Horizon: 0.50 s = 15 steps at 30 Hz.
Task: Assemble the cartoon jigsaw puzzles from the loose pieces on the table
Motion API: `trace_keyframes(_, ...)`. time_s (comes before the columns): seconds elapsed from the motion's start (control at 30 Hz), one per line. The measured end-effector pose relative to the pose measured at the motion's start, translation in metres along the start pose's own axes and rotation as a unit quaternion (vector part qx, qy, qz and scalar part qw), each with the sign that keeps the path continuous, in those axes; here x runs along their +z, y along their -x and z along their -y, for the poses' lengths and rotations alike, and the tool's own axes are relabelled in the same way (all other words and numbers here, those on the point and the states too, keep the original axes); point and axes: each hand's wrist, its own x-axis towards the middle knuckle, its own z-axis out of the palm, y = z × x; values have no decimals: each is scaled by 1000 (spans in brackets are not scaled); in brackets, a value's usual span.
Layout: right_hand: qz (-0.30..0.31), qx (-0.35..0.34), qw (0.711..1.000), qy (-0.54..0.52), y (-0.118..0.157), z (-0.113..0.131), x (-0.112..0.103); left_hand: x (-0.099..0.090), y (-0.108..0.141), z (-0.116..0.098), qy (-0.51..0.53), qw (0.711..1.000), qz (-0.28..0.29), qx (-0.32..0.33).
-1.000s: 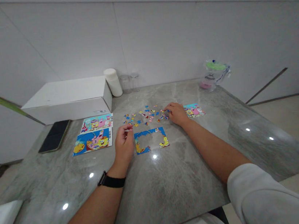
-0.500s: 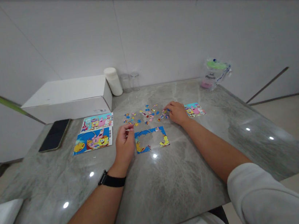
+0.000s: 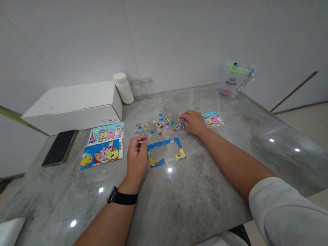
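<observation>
A puzzle border (image 3: pixel 163 143) lies on the table in front of me, joined around an open middle, with a gap in its lower edge. My left hand (image 3: pixel 138 154) is at its left side, thumb and fingers pinched together; whatever they hold is too small to make out. Beyond the border, loose puzzle pieces (image 3: pixel 164 126) are scattered. My right hand (image 3: pixel 194 122) rests at the right end of these pieces, fingers curled down with the tips among them. Whether a piece is gripped there is hidden.
Two cartoon picture cards (image 3: pixel 101 153) lie at left, another card (image 3: pixel 214 119) beyond my right hand. A phone (image 3: pixel 59 148), white box (image 3: pixel 71 105), white bottle (image 3: pixel 123 88), two clear jars (image 3: pixel 142 89) and plastic bag (image 3: pixel 234 79) stand or lie around the grey table (image 3: pixel 187 204).
The view has shifted very slightly. Both hands hold nearly the same places and poses, and the puzzle border has not moved on the table.
</observation>
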Motion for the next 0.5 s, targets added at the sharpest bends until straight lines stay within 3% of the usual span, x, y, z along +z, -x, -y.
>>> trace_keyframes(0.17,-21,-15,999,-23,1,1,-1,0,1,0,1,1000,2,6)
trace_keyframes(0.5,-2,-24,999,-38,-1,-2,0,1,1,2,10,1000,9,3)
